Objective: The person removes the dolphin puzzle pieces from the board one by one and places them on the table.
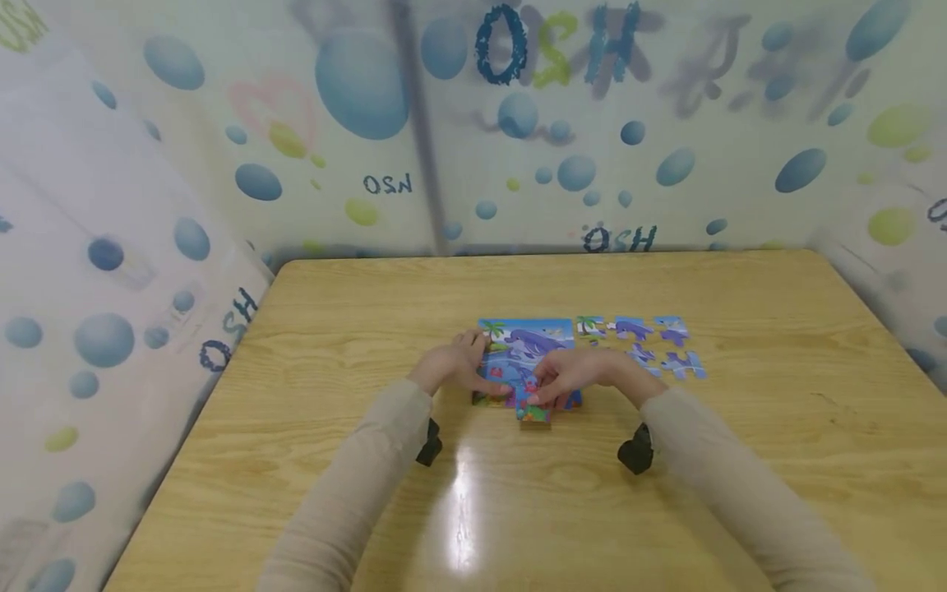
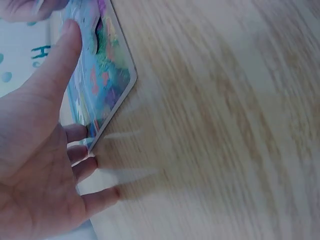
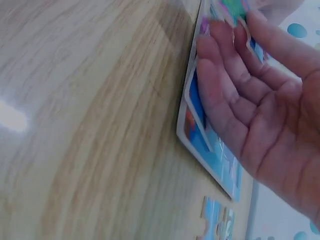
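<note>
A jigsaw board (image 1: 522, 339) with a dolphin sea picture lies flat on the table. My right hand (image 1: 588, 372) pinches a colourful puzzle piece (image 1: 532, 411) between thumb and fingers, over the board's near edge. In the right wrist view the right hand's other fingers curl over the board (image 3: 192, 142), where a blue piece seems to lie slightly raised. My left hand (image 1: 457, 363) rests at the board's left side. Its thumb (image 2: 65, 50) stretches over the picture and its fingertips touch the edge in the left wrist view. The fingers partly hide the held piece.
Several loose puzzle pieces (image 1: 632, 329) lie on the wooden table (image 1: 355, 321) just right of the board. Dark wrist-worn devices (image 1: 636, 450) hang below both forearms. A patterned wall covering (image 1: 518, 197) stands behind the table's far edge.
</note>
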`<action>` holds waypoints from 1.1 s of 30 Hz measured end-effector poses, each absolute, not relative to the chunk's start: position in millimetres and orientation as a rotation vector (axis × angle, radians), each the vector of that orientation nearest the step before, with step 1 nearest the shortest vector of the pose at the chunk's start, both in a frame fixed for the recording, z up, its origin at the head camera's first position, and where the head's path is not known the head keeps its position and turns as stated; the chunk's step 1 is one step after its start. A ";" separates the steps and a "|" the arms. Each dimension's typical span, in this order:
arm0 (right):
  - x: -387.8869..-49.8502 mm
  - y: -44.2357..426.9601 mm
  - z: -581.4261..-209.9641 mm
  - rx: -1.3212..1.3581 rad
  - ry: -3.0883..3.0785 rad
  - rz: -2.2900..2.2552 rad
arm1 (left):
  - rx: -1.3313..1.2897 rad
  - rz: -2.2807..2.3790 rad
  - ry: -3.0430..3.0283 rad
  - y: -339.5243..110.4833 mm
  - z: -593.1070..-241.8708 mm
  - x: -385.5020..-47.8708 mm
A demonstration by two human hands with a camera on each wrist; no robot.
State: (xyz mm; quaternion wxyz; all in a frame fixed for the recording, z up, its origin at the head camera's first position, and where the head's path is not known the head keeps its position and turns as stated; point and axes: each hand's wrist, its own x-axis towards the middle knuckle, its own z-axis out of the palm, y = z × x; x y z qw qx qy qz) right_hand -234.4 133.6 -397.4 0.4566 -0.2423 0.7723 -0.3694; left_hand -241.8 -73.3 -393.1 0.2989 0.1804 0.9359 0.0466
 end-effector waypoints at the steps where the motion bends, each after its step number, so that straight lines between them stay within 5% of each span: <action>1: -233.8 134.8 -396.8 -0.609 1.889 -0.900 | 0.471 0.120 2.496 -72.3 -393.9 -241.2; 33: -246.6 140.3 -403.1 -0.761 1.924 -0.773 | 0.445 0.093 2.576 -59.1 -400.5 -235.6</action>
